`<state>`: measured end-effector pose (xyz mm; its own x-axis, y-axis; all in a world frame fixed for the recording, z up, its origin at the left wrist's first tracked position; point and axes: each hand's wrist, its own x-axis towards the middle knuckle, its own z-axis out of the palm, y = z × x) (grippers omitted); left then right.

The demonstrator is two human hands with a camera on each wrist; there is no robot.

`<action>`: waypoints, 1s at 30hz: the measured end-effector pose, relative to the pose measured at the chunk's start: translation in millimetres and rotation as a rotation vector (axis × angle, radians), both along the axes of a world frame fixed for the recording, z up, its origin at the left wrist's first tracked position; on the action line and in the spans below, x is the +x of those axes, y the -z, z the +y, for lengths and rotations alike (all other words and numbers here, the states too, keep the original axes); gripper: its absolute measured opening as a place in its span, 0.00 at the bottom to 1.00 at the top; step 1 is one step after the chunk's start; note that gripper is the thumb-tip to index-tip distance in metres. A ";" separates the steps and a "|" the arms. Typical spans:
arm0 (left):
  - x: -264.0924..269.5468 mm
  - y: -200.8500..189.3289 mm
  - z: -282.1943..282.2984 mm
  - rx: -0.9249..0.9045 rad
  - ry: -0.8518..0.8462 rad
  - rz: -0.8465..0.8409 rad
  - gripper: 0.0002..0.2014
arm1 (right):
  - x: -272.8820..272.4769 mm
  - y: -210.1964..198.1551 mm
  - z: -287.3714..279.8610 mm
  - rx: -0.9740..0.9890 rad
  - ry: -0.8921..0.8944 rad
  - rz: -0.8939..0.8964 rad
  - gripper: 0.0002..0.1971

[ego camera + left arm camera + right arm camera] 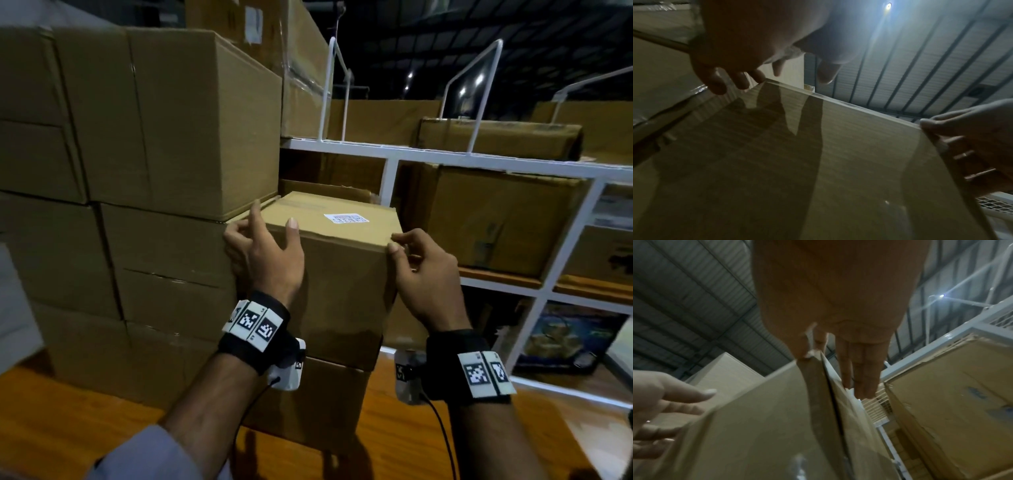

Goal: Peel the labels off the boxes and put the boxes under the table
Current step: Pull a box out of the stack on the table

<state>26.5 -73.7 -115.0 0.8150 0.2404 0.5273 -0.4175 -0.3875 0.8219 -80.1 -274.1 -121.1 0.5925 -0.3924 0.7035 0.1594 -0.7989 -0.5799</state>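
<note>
A brown cardboard box (342, 274) sits on top of a stack, with a white printed label (347, 218) stuck on its top face. My left hand (270, 250) is at its near left corner, thumb lying on the top edge and spread fingers reaching round the left side. My right hand (412, 255) holds the near right corner, thumb at the edge and fingers down the right side. The left wrist view shows the box front (818, 162) in shadow below my loosely hanging fingers (740, 81). In the right wrist view my fingers (859, 369) lie straight along the box's side (840, 402).
More plain boxes (154, 137) are stacked tight against the left, one overhanging the box's back left corner. A second box (308, 394) lies beneath it on the wooden table (428, 428). A white shelf rack (388, 181) full of cartons stands close on the right.
</note>
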 end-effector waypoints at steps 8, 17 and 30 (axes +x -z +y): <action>18.7 -20.6 20.1 -0.063 0.245 -0.019 0.16 | -1.0 -14.7 -12.0 0.274 0.136 -0.095 0.15; 96.2 -19.7 22.9 -0.073 0.752 0.445 0.52 | 0.8 -30.5 -22.8 0.671 -0.252 0.268 0.31; -25.1 -74.5 21.9 -0.107 0.866 0.274 0.43 | -60.9 -45.2 -17.7 0.490 -0.132 0.110 0.30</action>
